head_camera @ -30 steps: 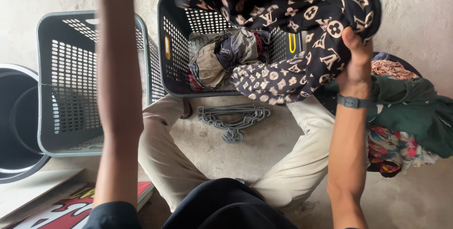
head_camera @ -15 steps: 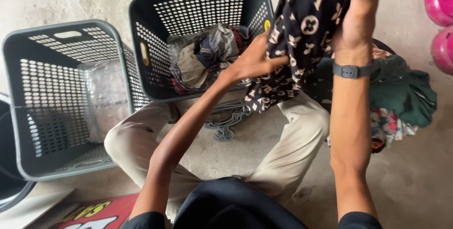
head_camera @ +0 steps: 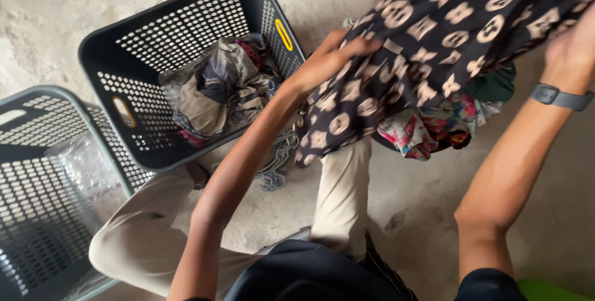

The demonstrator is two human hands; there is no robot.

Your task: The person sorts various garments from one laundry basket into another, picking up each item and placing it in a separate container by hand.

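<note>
Two dark perforated laundry baskets sit left of frame: the upper basket (head_camera: 186, 34) holds crumpled clothes, the lower-left basket (head_camera: 37, 214) only clear plastic, both within reach of the seated person's knees. A dark patterned garment (head_camera: 446, 34) is held up spread at upper right, above a heap of coloured clothes (head_camera: 427, 130), seemingly to straighten it. Left hand (head_camera: 328, 59) pinches its lower edge; right hand (head_camera: 573, 44), watch (head_camera: 555, 96) on wrist, grips the far side.

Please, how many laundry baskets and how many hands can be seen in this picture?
Perforated plastic laundry baskets: 2, the dark one holding crumpled clothes and the grey one.
Hands: 2, the left hand and the right hand, both gripping the dark patterned garment.
Total: 4
</note>
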